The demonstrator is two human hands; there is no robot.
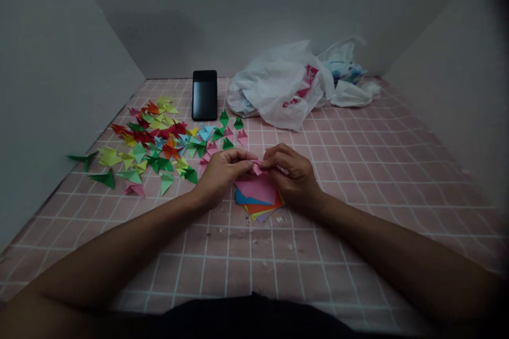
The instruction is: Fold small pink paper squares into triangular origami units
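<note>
Between my two hands is a small folded piece of pink paper (257, 167), pinched from both sides. My left hand (223, 176) grips its left edge with thumb and fingers closed. On the other side, the fingertips of my right hand (293, 176) are closed on its right edge. Just below lies a fanned stack of coloured paper sheets (258, 192), pink on top, with blue, orange, yellow and lilac edges showing. My fingers partly cover the folded paper, so its exact shape is hard to make out.
Many small folded paper pieces (159, 143) in green, yellow, red, orange, blue and pink spread over the left side. A black phone (204, 95) lies behind them. White plastic bags (282, 85) rest against the back wall. The pink checked cloth (377, 169) has small paper scraps near me.
</note>
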